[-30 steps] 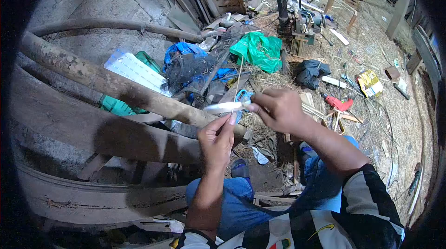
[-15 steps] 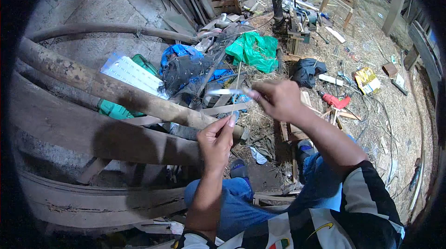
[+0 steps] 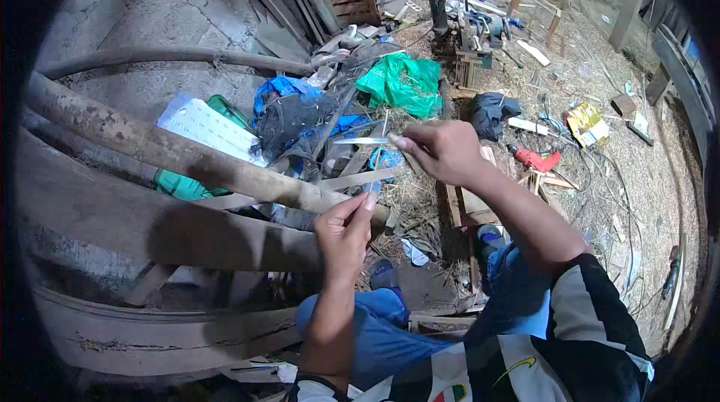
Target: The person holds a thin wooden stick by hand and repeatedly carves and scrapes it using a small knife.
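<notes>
My left hand is closed in a pinch on the lower part of a thin wooden stick, which stands up nearly vertical from the fingertips. Wrapped round a handle that the fingers hide, my right hand holds a knife. Its pale, narrow blade points left and crosses the stick above my left hand. From this angle I cannot tell whether blade and stick touch.
A thick wooden pole and a curved plank run along the left. Beyond lie a green plastic bag and a blue tarp. A red power drill and a black bag lie on the right, on shaving-covered ground.
The knife has moved up, farther from my left hand, and its blade is less blurred. My left hand keeps its pinch on the stick. The whole view has shifted slightly.
</notes>
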A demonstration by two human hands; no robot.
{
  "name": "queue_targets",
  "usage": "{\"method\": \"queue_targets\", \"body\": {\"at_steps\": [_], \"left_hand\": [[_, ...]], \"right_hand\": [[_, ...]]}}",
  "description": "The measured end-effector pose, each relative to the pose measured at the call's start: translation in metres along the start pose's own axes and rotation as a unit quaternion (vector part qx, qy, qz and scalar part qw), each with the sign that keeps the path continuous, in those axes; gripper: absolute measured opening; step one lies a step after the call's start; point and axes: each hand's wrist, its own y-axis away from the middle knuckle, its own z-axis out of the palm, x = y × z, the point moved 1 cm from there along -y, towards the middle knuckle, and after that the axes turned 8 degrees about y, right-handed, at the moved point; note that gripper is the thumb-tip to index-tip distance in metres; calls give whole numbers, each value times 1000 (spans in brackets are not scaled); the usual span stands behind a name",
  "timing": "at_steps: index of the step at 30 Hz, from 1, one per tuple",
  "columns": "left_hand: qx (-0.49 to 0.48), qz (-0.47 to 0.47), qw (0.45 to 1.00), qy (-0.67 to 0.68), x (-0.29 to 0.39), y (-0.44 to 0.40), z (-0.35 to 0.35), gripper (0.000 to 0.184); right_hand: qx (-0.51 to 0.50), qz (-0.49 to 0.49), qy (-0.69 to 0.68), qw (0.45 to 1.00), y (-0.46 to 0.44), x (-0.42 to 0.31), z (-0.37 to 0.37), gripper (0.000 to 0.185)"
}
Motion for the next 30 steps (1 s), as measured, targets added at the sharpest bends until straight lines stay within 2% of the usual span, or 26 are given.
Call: {"method": "queue_targets", "body": {"at_steps": [2, 3, 5, 8, 9, 13, 15, 19, 21, 22, 25, 30], "left_hand": [[0, -7, 1000, -7, -2, 2, -2, 19], [2, -5, 1000, -14, -4, 2, -3, 19], [5, 2, 1000, -18, -3, 0, -3, 19], [0, -18, 1000, -17, -3, 0, -4, 19], [0, -3, 1000, -14, -4, -1, -5, 19], [-4, -11, 999, -32, 0, 1, -6, 20], [4, -9, 999, -33, 3, 0, -7, 21], [37, 14, 999, -22, 2, -4, -9, 21], [44, 25, 998, -26, 2, -4, -11, 21], [47, 36, 998, -30, 2, -4, -11, 22], [63, 48, 996, -35, 5, -2, -10, 21], [71, 87, 994, -15, 5, -2, -7, 19]], "right_hand": [[45, -3, -3, 999, 1, 6, 7, 31], [-15, 27, -7, 1000, -7, 13, -3, 30], [-71, 85, 18, 994, -15, 18, -5, 33], [-2, -6, -9, 1000, -2, 4, 0, 39], [-4, -4, -9, 1000, -3, 6, 0, 39], [-71, 95, 51, 992, -17, 29, -2, 44], [-18, 128, -22, 991, -15, 27, -6, 44], [7, 171, -94, 981, -6, 10, -7, 40], [16, 98, -136, 986, 0, -8, -11, 35], [9, 60, -133, 989, 6, -16, -11, 26], [2, -38, -170, 985, 20, -41, -8, 23], [-17, -87, -121, 989, 34, -59, -2, 21]]}}
